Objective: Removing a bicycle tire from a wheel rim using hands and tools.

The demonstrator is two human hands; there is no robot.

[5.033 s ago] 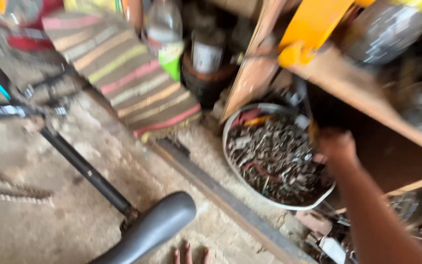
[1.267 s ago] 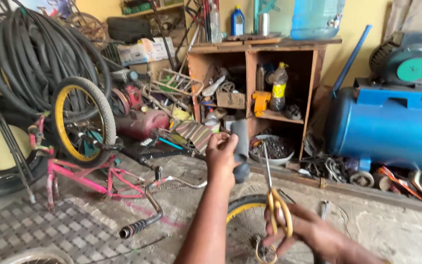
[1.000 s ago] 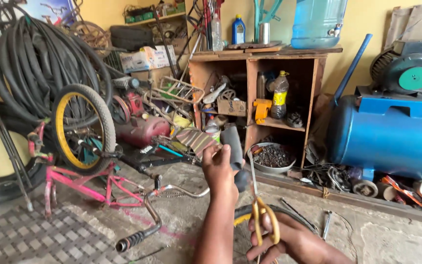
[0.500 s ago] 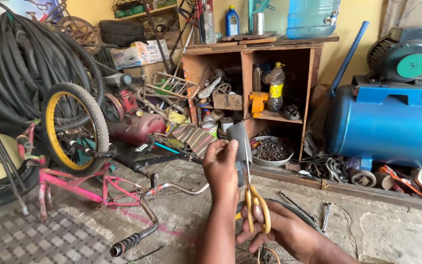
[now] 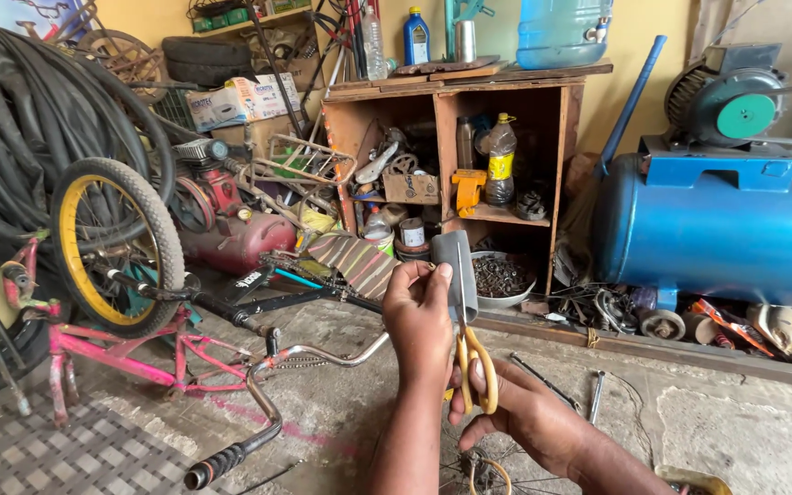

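Meanwhile, at the scene's near centre, a grey rubber strip [image 5: 456, 273] is held upright, pinched in the clenched fingers of the left hand [image 5: 419, 321], while yellow-handled scissors [image 5: 471, 357] are gripped in the right hand [image 5: 517, 412], blades set against the strip. A clean cut is judged best made with the strip kept taut and the blades square. A pink bicycle frame [image 5: 130, 353] is seen at left, a blue compressor tank [image 5: 717, 229] at far right.
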